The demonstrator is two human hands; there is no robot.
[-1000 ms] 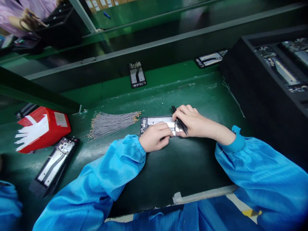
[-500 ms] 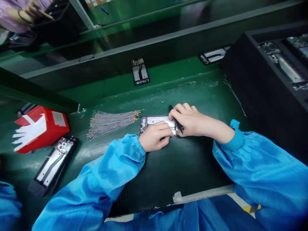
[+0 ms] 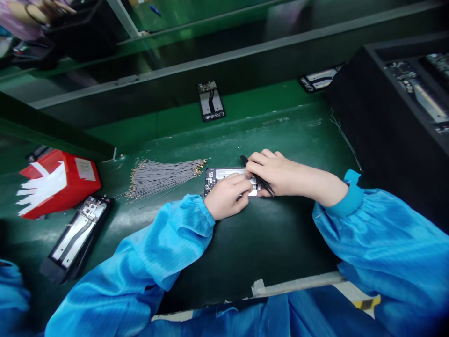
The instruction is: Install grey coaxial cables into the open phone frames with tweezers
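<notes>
An opened phone [image 3: 220, 173] lies crosswise on the green bench in front of me, its metal plate and circuit board showing. My left hand [image 3: 227, 196] rests over its near edge, fingers curled together; whatever they pinch is hidden. In my right hand [image 3: 275, 172] are black tweezers [image 3: 263, 182], slanting across the phone's right end. The fingers of both hands almost meet above the plate. Just left of the phone, a fanned bundle of thin grey cables [image 3: 164, 177] with gold-coloured ends lies on the bench.
Another opened phone [image 3: 212, 104] lies at the back, and one [image 3: 320, 79] beside the black box [image 3: 379, 121] on the right. A red bin [image 3: 82, 180] with white paper strips stands left, near stacked phone parts [image 3: 75, 238]. Loose wires [image 3: 345, 138] lie right. Across the partition, a person's hand [image 3: 52, 11] shows.
The tweezers in my right hand have tilted flatter, their lower end shifting slightly right. My left hand stays over the phone. The whole view has shifted slightly.
</notes>
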